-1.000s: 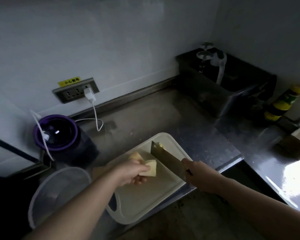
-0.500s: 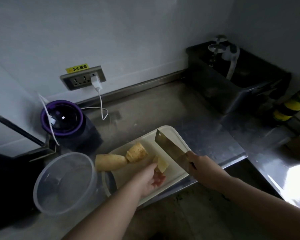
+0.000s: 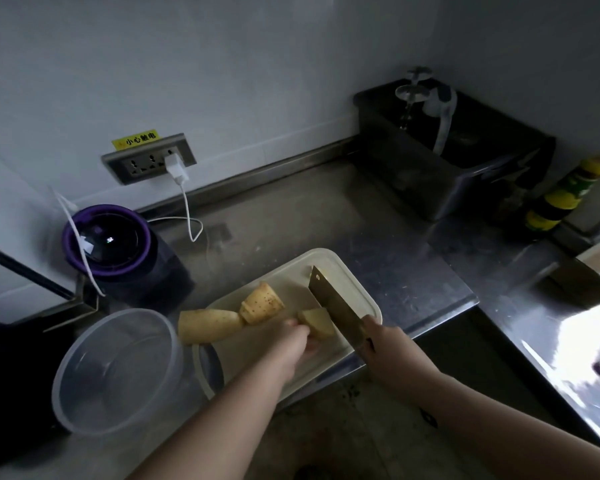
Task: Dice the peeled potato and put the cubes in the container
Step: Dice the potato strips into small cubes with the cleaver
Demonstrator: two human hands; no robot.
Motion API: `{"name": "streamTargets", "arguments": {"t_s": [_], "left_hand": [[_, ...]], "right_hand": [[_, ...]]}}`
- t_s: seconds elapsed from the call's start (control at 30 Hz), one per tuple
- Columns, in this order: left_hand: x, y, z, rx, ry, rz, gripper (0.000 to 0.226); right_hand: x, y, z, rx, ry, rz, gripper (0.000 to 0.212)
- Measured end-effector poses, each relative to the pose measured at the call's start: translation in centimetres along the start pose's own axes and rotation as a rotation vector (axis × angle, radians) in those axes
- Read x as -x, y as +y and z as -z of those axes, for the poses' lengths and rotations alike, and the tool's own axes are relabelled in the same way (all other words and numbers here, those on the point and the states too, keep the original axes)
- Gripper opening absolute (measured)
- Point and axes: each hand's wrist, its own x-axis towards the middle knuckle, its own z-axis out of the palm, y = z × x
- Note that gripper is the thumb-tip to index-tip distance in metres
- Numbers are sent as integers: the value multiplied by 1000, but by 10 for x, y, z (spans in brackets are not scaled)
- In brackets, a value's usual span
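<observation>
1. Cream-coloured rectangular plastic cutting board (image 3: 355, 284) lies on the brushed steel countertop (image 3: 291, 216), with its near end over the counter's front edge.
2. Three pale yellow peeled potato chunks rest on it: a long chunk (image 3: 208, 325) at the left, overhanging the board; a speckled stubby chunk (image 3: 261, 303) touching it; and a small wedge (image 3: 317, 322) to the right.
3. Left hand (image 3: 288, 341) has its fingers curled down onto the small wedge, pinning it.
4. Right hand (image 3: 385, 344) is wrapped around the handle of a broad steel cleaver (image 3: 336, 306), whose blade stands against the wedge's right side.
5. Clear round plastic container (image 3: 118, 372) sits just left of the board, with no cubes inside.
6. Behind it stands a dark appliance with a purple rim (image 3: 108, 240).
</observation>
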Motion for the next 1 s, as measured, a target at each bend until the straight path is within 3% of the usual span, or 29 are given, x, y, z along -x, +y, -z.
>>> {"name": "streamTargets", "arguments": {"t_s": [0.13, 0.23, 0.53, 0.6, 0.7, 0.77, 0.87, 1.0], "left_hand": [[1, -1, -5, 195, -9, 84, 31], [-4, -1, -2, 202, 54, 61, 34], [-6, -2, 0, 93, 2, 59, 28], [-5, -1, 4, -148, 47, -48, 42], [-8, 2, 10, -812, 175, -365, 68], [-14, 5, 10, -1114, 202, -492, 71], [-26, 9, 7, -1330, 197, -560, 61], [-37, 10, 6, -1409, 233, -606, 45]], "right_hand": [[-3, -8, 1, 25, 33, -8, 27], [-2, -9, 1, 48, 35, -27, 31], [5, -15, -9, 125, 20, -7, 44], [3, -12, -6, 122, 30, -8, 41], [1, -11, -4, 104, 44, -19, 40], [1, -11, -4, 93, 42, -15, 39], [0, -10, -4, 76, 14, -13, 41], [0, -10, -6, 84, 5, -7, 41]]}}
